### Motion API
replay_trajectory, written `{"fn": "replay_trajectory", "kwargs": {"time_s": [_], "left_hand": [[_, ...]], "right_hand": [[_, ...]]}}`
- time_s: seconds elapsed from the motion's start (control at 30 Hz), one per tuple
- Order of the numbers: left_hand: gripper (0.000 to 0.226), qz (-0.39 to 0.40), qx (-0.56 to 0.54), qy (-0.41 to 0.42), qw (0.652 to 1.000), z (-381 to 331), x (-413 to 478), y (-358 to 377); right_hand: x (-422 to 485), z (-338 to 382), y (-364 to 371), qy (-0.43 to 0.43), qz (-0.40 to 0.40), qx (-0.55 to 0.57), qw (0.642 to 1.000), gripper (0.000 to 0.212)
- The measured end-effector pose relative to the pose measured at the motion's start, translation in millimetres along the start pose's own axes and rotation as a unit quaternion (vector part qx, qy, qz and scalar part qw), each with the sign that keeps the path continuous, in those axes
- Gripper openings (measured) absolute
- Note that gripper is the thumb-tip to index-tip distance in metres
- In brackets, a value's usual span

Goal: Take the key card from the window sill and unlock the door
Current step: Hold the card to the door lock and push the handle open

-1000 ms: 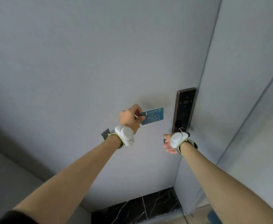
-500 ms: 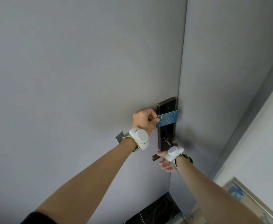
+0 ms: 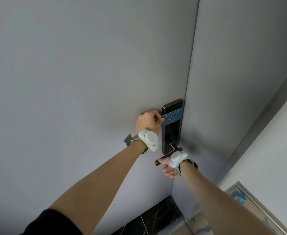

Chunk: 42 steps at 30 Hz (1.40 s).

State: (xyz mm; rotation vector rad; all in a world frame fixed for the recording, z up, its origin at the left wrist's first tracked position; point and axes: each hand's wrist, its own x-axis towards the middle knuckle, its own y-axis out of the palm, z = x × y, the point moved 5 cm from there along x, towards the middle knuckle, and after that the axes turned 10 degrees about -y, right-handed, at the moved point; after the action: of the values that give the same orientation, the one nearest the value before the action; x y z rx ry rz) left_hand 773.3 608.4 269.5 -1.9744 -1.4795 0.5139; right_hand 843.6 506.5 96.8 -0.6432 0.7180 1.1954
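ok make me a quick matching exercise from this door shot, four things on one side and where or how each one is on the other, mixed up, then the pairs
Things:
1. key card
2. door handle
3. lock plate
4. left hand

States:
A. dark upright panel fixed at the door's edge
B. pinching the card by its left end
C. blue, held flat over the top of the lock plate
D. brown lever under the right hand, below the plate

Pairs: 1-C, 2-D, 3-A, 4-B
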Motion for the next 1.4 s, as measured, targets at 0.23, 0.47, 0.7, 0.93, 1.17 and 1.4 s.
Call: {"fn": "replay_trajectory", "kwargs": {"time_s": [0.23, 0.47, 0.7, 0.93, 1.17, 1.4], "left_hand": [[0.020, 0.000, 0.006, 0.004, 1.000, -1, 0, 2], [0.016, -0.002, 0.007, 0.001, 1.000, -1, 0, 4], [0.009, -0.006, 0.013, 0.007, 1.000, -2, 1, 4], [0.010, -0.010, 0.017, 0.020, 1.000, -4, 1, 4], [0.009, -0.022, 0.031, 0.034, 0.999, -3, 2, 9], [0.009, -0.036, 0.019, 0.038, 0.998, 1, 3, 10]], "right_hand": [[4, 3, 4, -0.013, -0.013, -0.031, 0.999, 0.028], [4, 4, 7, -0.020, 0.011, -0.022, 1.000, 0.027], [9, -6, 16, -0.034, 0.030, 0.106, 0.993, 0.024], [18, -2, 19, -0.069, 0.039, 0.122, 0.989, 0.020], [25, -2, 21, -0.077, 0.036, 0.070, 0.994, 0.029], [60, -26, 19, -0.146, -0.165, 0.011, 0.975, 0.018]]}}
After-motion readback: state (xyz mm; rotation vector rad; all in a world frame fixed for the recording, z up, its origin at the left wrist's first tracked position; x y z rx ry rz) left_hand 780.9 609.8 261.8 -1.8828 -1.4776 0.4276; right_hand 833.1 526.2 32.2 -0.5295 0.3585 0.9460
